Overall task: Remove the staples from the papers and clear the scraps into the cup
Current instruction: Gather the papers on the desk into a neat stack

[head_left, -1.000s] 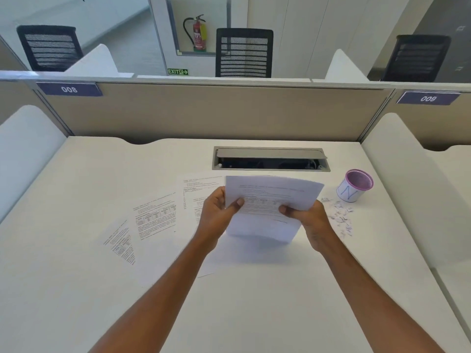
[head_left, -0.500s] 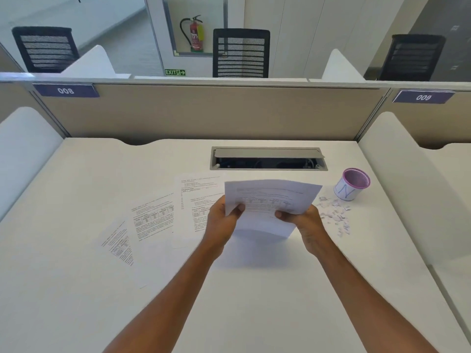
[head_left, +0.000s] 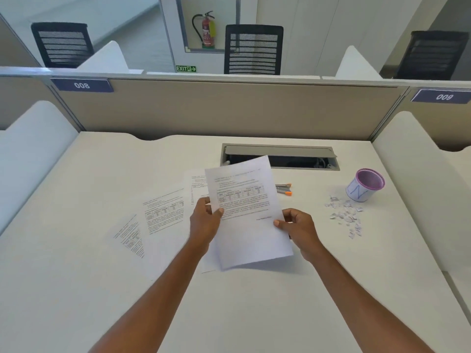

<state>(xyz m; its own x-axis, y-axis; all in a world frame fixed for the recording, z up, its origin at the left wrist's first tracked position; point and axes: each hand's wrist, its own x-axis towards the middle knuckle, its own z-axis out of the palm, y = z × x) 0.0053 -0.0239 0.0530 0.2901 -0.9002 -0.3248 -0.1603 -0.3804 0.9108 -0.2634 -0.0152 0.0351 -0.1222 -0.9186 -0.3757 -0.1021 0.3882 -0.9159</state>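
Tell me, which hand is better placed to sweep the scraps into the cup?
Probably the right hand: scraps and cup lie just beyond it, though both hands hold the sheet; the left hand is farther off.

- Held sheet: white, printed text with a small table, lifted off the worktop, top leaning left; left hand pinches its left edge, right hand its right edge
- Loose sheets: printed, flat on the worktop, fanned and partly overlapping, left of and behind the held sheet
- Scraps: small pale paper bits scattered on the worktop, just in front of the cup
- Cup: white, purple rim, blue "N" on its side, upright, far right
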